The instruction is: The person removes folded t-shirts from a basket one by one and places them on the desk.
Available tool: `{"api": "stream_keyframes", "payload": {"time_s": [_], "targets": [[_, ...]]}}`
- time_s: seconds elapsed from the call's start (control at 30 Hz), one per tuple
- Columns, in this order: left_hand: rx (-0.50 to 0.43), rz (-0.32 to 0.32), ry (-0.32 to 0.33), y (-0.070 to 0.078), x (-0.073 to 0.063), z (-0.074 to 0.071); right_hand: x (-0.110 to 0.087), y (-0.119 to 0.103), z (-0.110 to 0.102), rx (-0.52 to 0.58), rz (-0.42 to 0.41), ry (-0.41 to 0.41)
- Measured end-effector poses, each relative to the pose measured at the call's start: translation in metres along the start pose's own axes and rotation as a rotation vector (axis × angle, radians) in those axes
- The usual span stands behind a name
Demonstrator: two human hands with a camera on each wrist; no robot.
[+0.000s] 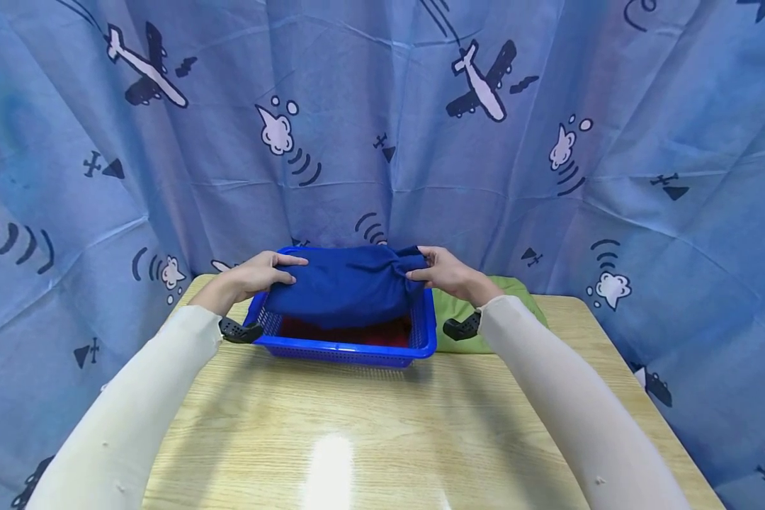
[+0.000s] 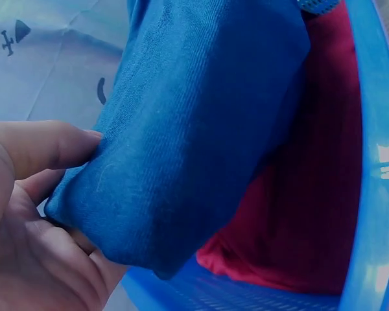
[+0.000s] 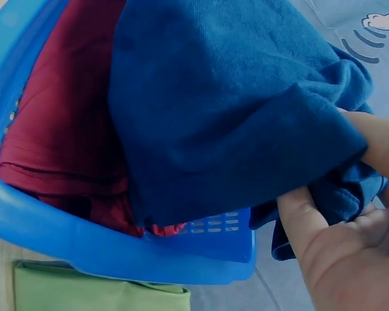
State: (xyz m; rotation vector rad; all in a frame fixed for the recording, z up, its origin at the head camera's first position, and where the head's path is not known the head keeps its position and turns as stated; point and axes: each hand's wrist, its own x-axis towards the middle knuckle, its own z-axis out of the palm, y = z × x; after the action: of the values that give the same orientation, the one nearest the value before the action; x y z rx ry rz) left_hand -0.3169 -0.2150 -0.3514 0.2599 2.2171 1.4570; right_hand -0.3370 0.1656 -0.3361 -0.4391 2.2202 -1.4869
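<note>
Front approach: a hand can pass over the surface (image 1: 280,425) between the two forearms, up to the near rim of the blue basket (image 1: 344,347). Entry from above: gap between the blue cloth (image 1: 350,287) and the near wall; red cloth (image 3: 65,116) lies below it. Blue cloth blocks the rear. Left hand (image 1: 251,276) and right hand (image 1: 446,273) obstruct both sides. Curtain (image 1: 382,142) hangs behind. Green cloth (image 1: 455,303), low, lies right of the basket.
</note>
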Motion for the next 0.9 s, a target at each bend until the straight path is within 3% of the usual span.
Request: {"api": "stream_keyframes", "payload": {"time_s": [0.9], "targets": [[-0.056, 0.056, 0.014, 0.045, -0.001, 0.006, -0.022, -0.028, -0.036, 0.039, -0.040, 0.005]]}}
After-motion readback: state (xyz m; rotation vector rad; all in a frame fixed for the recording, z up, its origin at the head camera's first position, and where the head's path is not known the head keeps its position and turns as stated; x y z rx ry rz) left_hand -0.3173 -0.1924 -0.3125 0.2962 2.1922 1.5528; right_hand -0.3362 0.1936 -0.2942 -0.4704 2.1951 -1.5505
